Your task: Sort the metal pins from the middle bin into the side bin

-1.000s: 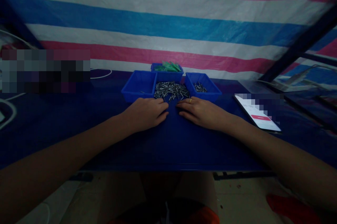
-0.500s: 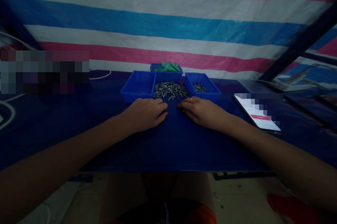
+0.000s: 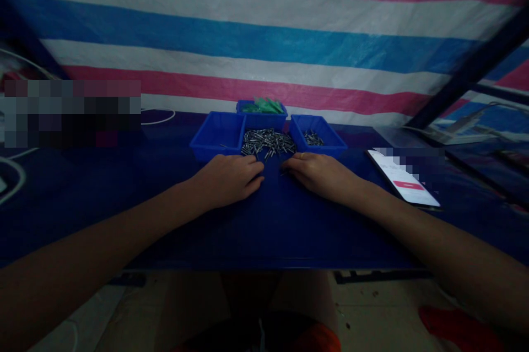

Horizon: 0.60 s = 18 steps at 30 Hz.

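A heap of small, thin metal pins [image 3: 268,141] lies on the blue tabletop [image 3: 264,225], between two blue bins. My left hand [image 3: 229,180] rests on the table just in front of the left bin [image 3: 217,151]. Its fingers are loosely bent, with the thumb apart from them and nothing seen between. On the other side, my right hand [image 3: 320,172] lies in front of the right bin [image 3: 324,148], fingers bent and pinched together. A thin dark bit, seemingly one of the pins, shows at its fingertips. More pins lie inside the right bin; the left bin holds hardly any.
Behind the heap stands a third blue bin [image 3: 264,117] with green plastic packets [image 3: 268,105]. A lit phone [image 3: 403,178] lies at the right. White cables [image 3: 159,117] run along the left. A striped plastic sheet [image 3: 264,38] hangs behind the table.
My right hand has drawn slightly back from the heap, and its fingers have curled in closer together. My left hand stays in place.
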Motion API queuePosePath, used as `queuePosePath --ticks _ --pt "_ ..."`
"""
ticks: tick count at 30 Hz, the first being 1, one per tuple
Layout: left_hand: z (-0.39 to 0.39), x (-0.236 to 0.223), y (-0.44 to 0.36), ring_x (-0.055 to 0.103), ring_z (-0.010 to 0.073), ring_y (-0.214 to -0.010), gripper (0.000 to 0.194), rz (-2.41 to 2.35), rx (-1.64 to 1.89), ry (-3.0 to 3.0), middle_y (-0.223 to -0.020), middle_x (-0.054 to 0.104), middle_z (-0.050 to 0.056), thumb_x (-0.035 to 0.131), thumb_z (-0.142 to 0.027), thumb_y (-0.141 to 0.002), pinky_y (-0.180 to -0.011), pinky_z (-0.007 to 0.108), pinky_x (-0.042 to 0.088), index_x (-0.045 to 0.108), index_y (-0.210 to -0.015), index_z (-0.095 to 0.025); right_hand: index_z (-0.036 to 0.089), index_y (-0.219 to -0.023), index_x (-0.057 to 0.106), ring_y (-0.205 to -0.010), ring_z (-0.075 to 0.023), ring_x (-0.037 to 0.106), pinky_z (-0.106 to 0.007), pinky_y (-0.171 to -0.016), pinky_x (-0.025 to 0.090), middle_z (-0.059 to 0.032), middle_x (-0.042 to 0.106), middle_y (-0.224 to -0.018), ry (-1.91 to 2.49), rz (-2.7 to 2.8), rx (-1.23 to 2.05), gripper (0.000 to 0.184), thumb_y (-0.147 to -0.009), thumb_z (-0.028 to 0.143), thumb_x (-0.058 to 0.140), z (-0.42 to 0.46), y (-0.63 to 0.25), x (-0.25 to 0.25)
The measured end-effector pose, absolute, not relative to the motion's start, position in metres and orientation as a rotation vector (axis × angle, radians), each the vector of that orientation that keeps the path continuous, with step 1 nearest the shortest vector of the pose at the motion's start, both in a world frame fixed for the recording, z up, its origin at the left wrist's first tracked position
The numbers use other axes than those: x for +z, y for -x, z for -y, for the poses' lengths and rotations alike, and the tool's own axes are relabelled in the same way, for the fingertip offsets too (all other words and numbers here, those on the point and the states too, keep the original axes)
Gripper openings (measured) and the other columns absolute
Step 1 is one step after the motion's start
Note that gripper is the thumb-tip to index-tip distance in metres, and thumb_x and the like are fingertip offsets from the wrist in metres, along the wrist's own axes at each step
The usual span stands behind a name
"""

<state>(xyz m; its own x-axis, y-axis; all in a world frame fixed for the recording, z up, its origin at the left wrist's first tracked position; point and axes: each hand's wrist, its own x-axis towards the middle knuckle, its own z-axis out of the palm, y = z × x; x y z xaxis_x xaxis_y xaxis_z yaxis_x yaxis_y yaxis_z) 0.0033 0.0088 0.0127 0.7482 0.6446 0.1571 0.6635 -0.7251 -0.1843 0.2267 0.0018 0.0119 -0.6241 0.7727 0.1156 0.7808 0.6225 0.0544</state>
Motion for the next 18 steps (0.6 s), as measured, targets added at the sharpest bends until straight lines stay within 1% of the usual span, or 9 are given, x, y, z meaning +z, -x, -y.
queuePosePath --ticks 7,13,18 --pt "-0.0084 0.0137 -0.0047 0.061 0.0161 -0.076 0.021 1.045 -0.112 2.74 -0.086 0.061 0.0 0.04 -0.033 -0.089 -0.049 0.025 0.028 0.056 -0.09 -0.02 0.014 -0.11 0.056 -0.082 -0.017 0.059 -0.029 -0.071 0.044 -0.0089 0.059 -0.098 1.214 2.767 -0.124 0.028 -0.087 0.014 0.042 0.0035 -0.223 0.0133" --pt "-0.0103 0.013 -0.0041 0.061 0.0161 -0.076 0.021 1.018 -0.131 2.736 -0.085 0.061 0.0 0.039 -0.032 -0.089 -0.049 0.025 0.028 0.056 -0.089 -0.019 0.015 -0.111 0.055 -0.082 -0.0166 0.057 -0.029 -0.073 0.045 -0.0082 0.056 -0.097 1.097 2.763 -0.106 0.029 -0.086 0.014 0.04 0.0063 -0.2205 0.0161" --pt "-0.0104 0.0126 -0.0033 0.061 0.0158 -0.075 0.02 1.019 -0.129 2.743 -0.084 0.061 0.0 0.04 -0.032 -0.089 -0.049 0.025 0.028 0.056 -0.089 -0.02 0.013 -0.107 0.055 -0.083 -0.0164 0.056 -0.029 -0.074 0.045 -0.0085 0.057 -0.096 1.036 2.773 -0.08 0.025 -0.087 0.015 0.041 0.0074 -0.22 0.0163"
